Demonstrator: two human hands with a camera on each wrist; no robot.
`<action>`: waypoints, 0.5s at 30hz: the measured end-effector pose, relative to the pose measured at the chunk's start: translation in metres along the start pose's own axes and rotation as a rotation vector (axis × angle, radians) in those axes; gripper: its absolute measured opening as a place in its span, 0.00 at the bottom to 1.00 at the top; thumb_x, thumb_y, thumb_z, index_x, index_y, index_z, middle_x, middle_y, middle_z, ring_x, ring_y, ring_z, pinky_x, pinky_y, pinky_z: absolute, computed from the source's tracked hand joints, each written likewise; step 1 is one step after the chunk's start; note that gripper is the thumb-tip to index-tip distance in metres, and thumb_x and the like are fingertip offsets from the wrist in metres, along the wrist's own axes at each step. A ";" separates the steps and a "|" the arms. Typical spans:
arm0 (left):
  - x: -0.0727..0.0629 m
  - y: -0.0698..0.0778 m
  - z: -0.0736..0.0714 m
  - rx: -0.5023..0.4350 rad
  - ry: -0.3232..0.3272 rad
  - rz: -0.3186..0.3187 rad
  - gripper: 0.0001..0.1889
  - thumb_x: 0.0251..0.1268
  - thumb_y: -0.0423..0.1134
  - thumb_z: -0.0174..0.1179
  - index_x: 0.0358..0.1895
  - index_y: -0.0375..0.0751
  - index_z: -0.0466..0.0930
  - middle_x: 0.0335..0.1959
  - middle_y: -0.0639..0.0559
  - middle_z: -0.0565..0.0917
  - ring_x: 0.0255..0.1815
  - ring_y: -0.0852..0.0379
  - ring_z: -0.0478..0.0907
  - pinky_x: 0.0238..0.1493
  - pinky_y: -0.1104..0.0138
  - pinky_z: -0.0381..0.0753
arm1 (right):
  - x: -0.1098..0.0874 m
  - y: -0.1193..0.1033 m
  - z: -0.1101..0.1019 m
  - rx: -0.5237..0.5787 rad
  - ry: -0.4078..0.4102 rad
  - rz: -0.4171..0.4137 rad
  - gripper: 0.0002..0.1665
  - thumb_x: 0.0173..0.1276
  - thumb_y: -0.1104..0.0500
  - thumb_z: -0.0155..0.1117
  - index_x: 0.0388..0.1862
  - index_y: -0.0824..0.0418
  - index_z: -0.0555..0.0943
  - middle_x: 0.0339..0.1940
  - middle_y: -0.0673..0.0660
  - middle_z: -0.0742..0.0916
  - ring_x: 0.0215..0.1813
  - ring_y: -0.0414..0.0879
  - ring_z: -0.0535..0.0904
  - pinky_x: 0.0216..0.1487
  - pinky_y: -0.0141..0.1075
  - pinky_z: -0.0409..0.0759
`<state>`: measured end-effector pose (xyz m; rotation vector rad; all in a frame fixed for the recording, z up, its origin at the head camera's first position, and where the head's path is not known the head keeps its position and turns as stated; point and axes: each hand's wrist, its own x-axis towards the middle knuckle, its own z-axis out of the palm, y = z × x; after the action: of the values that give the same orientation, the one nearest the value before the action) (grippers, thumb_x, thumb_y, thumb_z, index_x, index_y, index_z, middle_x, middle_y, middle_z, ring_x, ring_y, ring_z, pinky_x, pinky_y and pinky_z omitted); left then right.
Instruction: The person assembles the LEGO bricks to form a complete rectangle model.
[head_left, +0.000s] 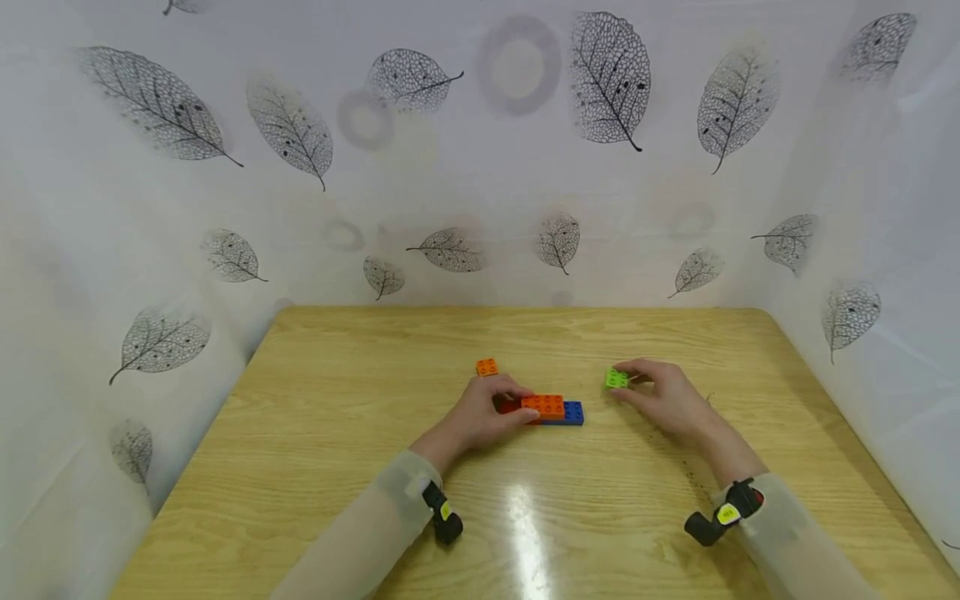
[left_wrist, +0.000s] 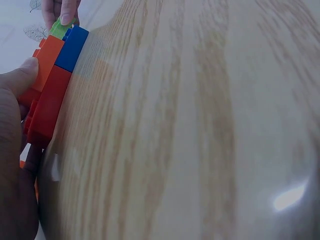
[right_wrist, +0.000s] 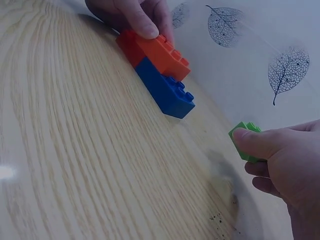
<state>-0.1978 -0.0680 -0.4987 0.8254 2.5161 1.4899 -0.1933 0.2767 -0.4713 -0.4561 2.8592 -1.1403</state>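
My left hand [head_left: 478, 412] grips the orange brick [head_left: 544, 406] between thumb and fingers. That brick sits on top, bridging a red brick [left_wrist: 49, 107] and a blue brick [head_left: 574, 413] laid end to end on the table. The blue brick's right-hand studs are uncovered, while the left hand partly hides the red one in the head view. To the right, my right hand [head_left: 664, 398] pinches a small light green brick [head_left: 617, 378], apart from the joined bricks. In the right wrist view, the thumb presses on one side of the green brick [right_wrist: 245, 142].
A small orange brick [head_left: 487, 367] lies on the wooden table [head_left: 337, 392] just behind my left hand. A white curtain [head_left: 480, 183] with a leaf print stands along the table's back and sides. Dark specks mark the tabletop near my right forearm.
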 end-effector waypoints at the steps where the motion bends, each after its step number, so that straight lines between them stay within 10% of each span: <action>1: 0.000 0.000 0.000 -0.003 -0.001 0.002 0.14 0.67 0.48 0.76 0.53 0.52 0.92 0.43 0.66 0.86 0.43 0.62 0.81 0.46 0.64 0.82 | 0.000 -0.002 0.000 0.003 0.000 -0.003 0.25 0.75 0.53 0.74 0.66 0.62 0.84 0.59 0.59 0.88 0.59 0.58 0.84 0.61 0.59 0.80; 15: 0.000 0.000 0.000 0.005 0.001 0.014 0.15 0.68 0.48 0.75 0.54 0.52 0.92 0.43 0.65 0.86 0.43 0.62 0.81 0.48 0.64 0.82 | -0.003 -0.028 0.001 0.044 -0.020 -0.108 0.26 0.73 0.52 0.75 0.65 0.62 0.85 0.62 0.61 0.87 0.60 0.62 0.84 0.61 0.61 0.80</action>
<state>-0.1980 -0.0675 -0.4990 0.8451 2.5212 1.4882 -0.1829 0.2579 -0.4531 -0.6225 2.8164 -1.2049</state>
